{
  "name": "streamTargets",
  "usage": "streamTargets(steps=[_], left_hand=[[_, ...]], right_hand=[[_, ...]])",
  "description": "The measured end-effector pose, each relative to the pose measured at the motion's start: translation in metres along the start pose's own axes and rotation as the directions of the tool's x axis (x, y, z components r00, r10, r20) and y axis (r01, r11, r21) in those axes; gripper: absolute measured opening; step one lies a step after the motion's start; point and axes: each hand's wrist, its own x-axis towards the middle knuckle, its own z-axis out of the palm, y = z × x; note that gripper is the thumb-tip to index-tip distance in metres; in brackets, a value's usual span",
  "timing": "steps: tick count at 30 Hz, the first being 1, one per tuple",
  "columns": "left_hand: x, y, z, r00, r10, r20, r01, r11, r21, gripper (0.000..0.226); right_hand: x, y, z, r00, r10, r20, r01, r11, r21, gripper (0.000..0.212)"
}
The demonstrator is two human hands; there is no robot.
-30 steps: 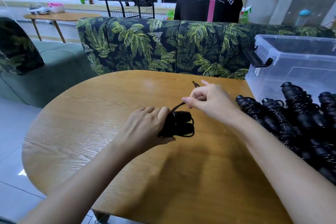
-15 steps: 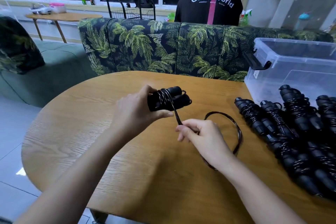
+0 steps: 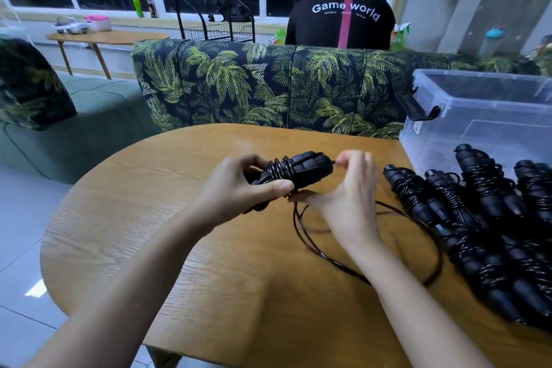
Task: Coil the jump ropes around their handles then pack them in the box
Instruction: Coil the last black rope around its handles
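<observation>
My left hand point(image 3: 239, 188) grips a pair of black jump rope handles point(image 3: 301, 169) held together above the round wooden table point(image 3: 149, 233), with several turns of thin black cord around them. My right hand point(image 3: 349, 197) is just right of the handles and pinches the cord close to them, its fingers blurred. The loose cord point(image 3: 313, 245) trails in loops on the table under my right wrist. A clear plastic box point(image 3: 484, 116) with a black latch stands at the table's far right. Several coiled black jump ropes point(image 3: 478, 218) lie in a pile in front of it.
A leaf-patterned sofa back point(image 3: 268, 86) runs along the table's far edge. A person in a black shirt point(image 3: 340, 15) stands behind it, facing away. A green seat point(image 3: 74, 128) and a small wooden side table point(image 3: 104, 39) are at the left.
My right hand has come up from the table to beside the handles, carrying the cord with it. My left hand has kept its grip on the handles, and more loose cord now lies looped on the table.
</observation>
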Motion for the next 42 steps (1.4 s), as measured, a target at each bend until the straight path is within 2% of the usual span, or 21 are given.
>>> streamTargets(steps=[1,2,4,6,8,10,13,14,16,18,21,23,25,27,31,34,36,38,42], left_hand=[[0.002,0.003,0.0,1.0,-0.011,0.018,0.011,1.0,0.014,0.061],[0.003,0.005,-0.001,0.999,-0.02,0.044,0.018,0.999,0.042,0.062],[0.006,0.009,-0.001,0.994,-0.04,0.105,0.032,0.997,0.076,0.062],[0.007,0.014,0.0,0.988,-0.046,0.146,0.027,0.991,0.13,0.06],[0.009,0.024,-0.002,0.986,-0.097,0.134,0.077,0.986,0.147,0.062],[0.013,0.028,-0.008,0.983,-0.17,0.074,0.171,0.985,-0.006,0.068],[0.024,0.015,-0.009,0.964,-0.251,-0.082,0.202,0.9,-0.385,0.076],[0.027,0.009,-0.002,0.958,-0.267,-0.101,0.199,0.879,-0.433,0.072],[0.027,-0.001,0.023,0.956,-0.28,-0.092,0.217,0.88,-0.423,0.067],[0.02,-0.003,0.051,0.97,-0.24,-0.043,0.208,0.908,-0.362,0.057],[0.008,0.001,0.08,0.997,-0.077,0.028,0.082,0.942,-0.325,0.031],[0.01,-0.004,0.088,1.0,0.011,-0.014,-0.014,0.969,-0.245,0.033],[0.017,-0.008,0.087,0.995,0.045,-0.093,-0.056,0.991,-0.123,0.037],[0.024,-0.01,0.084,0.99,0.086,-0.113,-0.091,0.995,-0.043,0.034],[0.031,-0.006,0.082,0.996,0.061,-0.066,-0.072,0.982,-0.174,0.028],[0.039,-0.004,0.086,0.999,0.047,-0.017,-0.05,0.93,-0.364,0.022],[0.043,-0.006,0.091,0.999,0.041,-0.009,-0.041,0.913,-0.406,0.021],[0.046,-0.009,0.097,1.0,0.011,-0.01,-0.014,0.908,-0.419,0.019],[0.052,-0.017,0.108,0.997,-0.05,-0.057,0.022,0.912,-0.41,0.017]], right_hand=[[0.005,0.0,-0.004,0.99,-0.143,-0.012,0.142,0.988,-0.06,0.091],[0.012,0.002,-0.008,0.95,-0.309,0.034,0.311,0.937,-0.157,0.098],[0.024,0.005,-0.016,0.794,-0.565,0.223,0.607,0.744,-0.278,0.101],[0.031,0.01,-0.02,0.681,-0.654,0.329,0.729,0.649,-0.218,0.087],[0.033,0.015,-0.023,0.665,-0.657,0.355,0.734,0.662,-0.15,0.068],[0.032,0.017,-0.026,0.737,-0.575,0.356,0.64,0.763,-0.093,0.064],[0.032,0.015,-0.035,0.898,-0.306,0.316,0.318,0.948,0.015,0.066],[0.032,0.017,-0.036,0.928,-0.198,0.316,0.194,0.98,0.046,0.066],[0.034,0.02,-0.036,0.953,-0.087,0.291,0.073,0.996,0.057,0.065],[0.035,0.022,-0.034,0.965,-0.039,0.26,0.011,0.994,0.106,0.065],[0.035,0.021,-0.034,0.97,0.032,0.241,-0.085,0.974,0.212,0.062],[0.034,0.021,-0.035,0.971,0.06,0.233,-0.118,0.962,0.246,0.06],[0.032,0.023,-0.037,0.967,0.103,0.232,-0.174,0.936,0.306,0.059],[0.029,0.023,-0.041,0.959,0.152,0.237,-0.239,0.885,0.399,0.062],[0.025,0.026,-0.046,0.93,0.263,0.258,-0.363,0.772,0.522,0.068],[0.021,0.03,-0.049,0.906,0.301,0.298,-0.422,0.697,0.579,0.06],[0.017,0.033,-0.049,0.895,0.32,0.312,-0.446,0.668,0.595,0.056],[0.015,0.039,-0.05,0.894,0.328,0.306,-0.449,0.678,0.583,0.05],[0.013,0.061,-0.048,0.91,0.354,0.216,-0.412,0.83,0.375,0.051]])
